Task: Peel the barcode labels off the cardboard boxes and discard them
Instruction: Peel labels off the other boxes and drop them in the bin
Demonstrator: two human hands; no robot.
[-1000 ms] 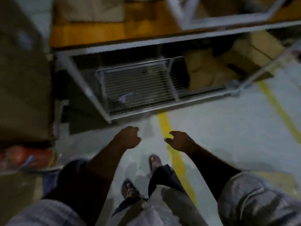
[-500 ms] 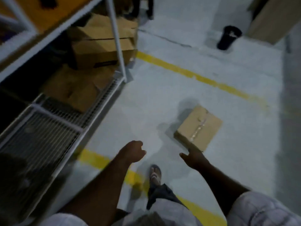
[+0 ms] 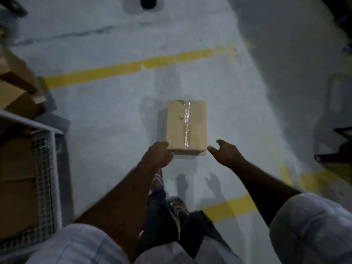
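Observation:
A small cardboard box (image 3: 186, 124) lies on the grey floor ahead of my feet, with clear tape along its top seam. No barcode label shows on its upper face. My left hand (image 3: 158, 156) is curled into a fist and overlaps the box's near left corner in the view; nothing shows in its grip. My right hand (image 3: 225, 154) hangs just right of the near right corner, fingers loosely spread and empty. Both hands cast shadows on the floor nearer to me, so they hover above the box.
A white metal rack with a wire-mesh shelf (image 3: 43, 168) stands at the left, with cardboard boxes (image 3: 17, 88) on and behind it. Yellow lines (image 3: 133, 65) cross the floor. A black bin (image 3: 149, 1) stands at the far top. Dark equipment (image 3: 337, 149) is at the right.
My view has swung from the rack to the floor, and the box now lies straight ahead and closer. Both hands have come forward to its near corners.

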